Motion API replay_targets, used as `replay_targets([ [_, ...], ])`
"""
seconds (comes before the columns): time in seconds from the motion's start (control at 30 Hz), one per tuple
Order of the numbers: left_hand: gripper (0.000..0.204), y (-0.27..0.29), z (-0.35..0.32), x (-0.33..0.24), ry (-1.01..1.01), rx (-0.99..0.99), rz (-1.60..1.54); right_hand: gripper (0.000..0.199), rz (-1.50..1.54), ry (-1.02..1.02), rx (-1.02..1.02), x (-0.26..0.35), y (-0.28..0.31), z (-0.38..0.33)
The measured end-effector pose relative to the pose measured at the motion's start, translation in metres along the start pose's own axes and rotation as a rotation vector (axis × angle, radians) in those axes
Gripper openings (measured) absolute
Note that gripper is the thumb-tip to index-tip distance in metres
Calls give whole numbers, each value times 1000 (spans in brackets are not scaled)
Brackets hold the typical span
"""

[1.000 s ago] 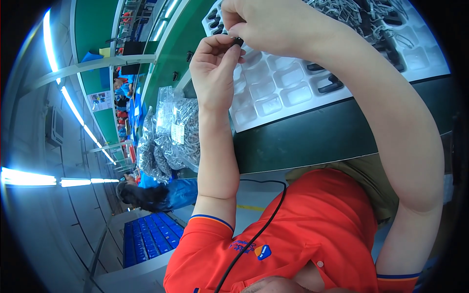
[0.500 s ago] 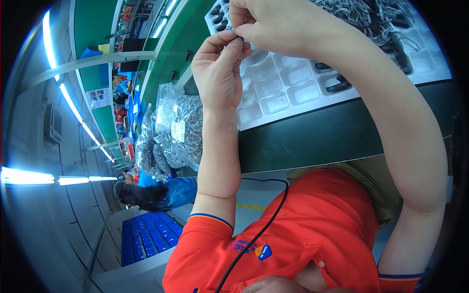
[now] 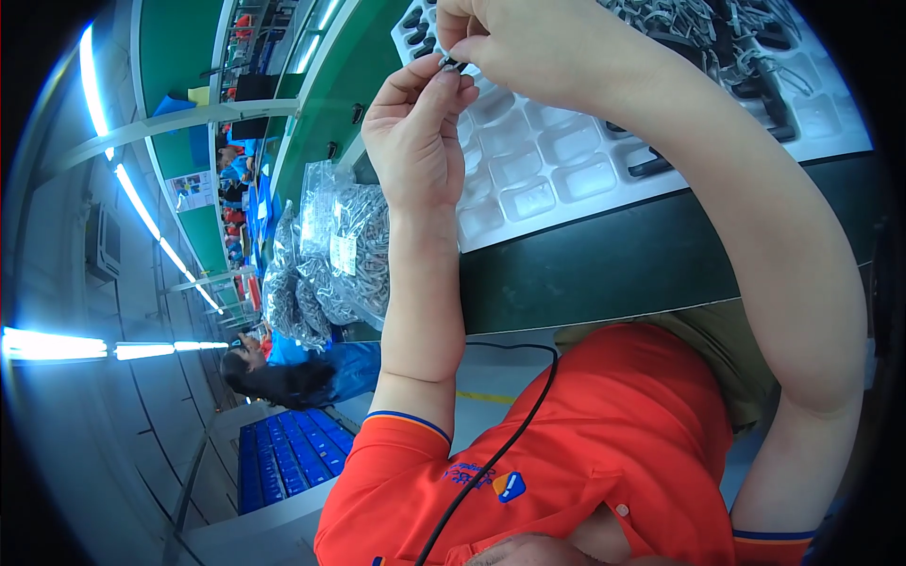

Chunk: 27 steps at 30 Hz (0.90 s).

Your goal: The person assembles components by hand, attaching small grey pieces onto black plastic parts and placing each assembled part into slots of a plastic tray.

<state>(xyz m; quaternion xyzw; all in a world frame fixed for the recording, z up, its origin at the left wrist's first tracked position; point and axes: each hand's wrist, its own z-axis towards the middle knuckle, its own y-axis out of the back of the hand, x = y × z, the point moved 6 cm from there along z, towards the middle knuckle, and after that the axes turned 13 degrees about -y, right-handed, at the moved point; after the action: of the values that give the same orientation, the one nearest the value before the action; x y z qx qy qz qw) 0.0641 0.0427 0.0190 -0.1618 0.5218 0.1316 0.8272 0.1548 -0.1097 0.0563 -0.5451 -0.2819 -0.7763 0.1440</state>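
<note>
My left hand pinches a small dark piece between thumb and fingertips, above the near left part of a white moulded tray. At that same piece my right hand has its thumb and fingers closed together, reaching in from the right. Most of the piece is hidden by the fingertips, so its kind does not show. Black elongated parts lie in some tray pockets under my right forearm. A tangled heap of grey looped pieces rests on the tray's far right side.
Clear plastic bags full of similar grey pieces stand left of my left forearm. The dark green tabletop runs along my front. A black cable hangs over my red shirt. Another person is off to the left.
Both hands have shifted slightly left and up, still pinched together at the small dark piece. A little more of that piece shows between the fingertips.
</note>
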Motion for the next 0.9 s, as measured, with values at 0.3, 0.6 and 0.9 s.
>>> replay_targets([
  [0.3,31,-8,-7,-7,-55,91,57,10,-110,-10,-11,0,-5,-2],
  [0.6,24,-16,-3,-6,-46,97,58,12,-93,-27,29,-2,1,-2],
  [0.9,21,1,-1,-13,-28,165,117,14,-84,96,54,-17,-20,9],
])
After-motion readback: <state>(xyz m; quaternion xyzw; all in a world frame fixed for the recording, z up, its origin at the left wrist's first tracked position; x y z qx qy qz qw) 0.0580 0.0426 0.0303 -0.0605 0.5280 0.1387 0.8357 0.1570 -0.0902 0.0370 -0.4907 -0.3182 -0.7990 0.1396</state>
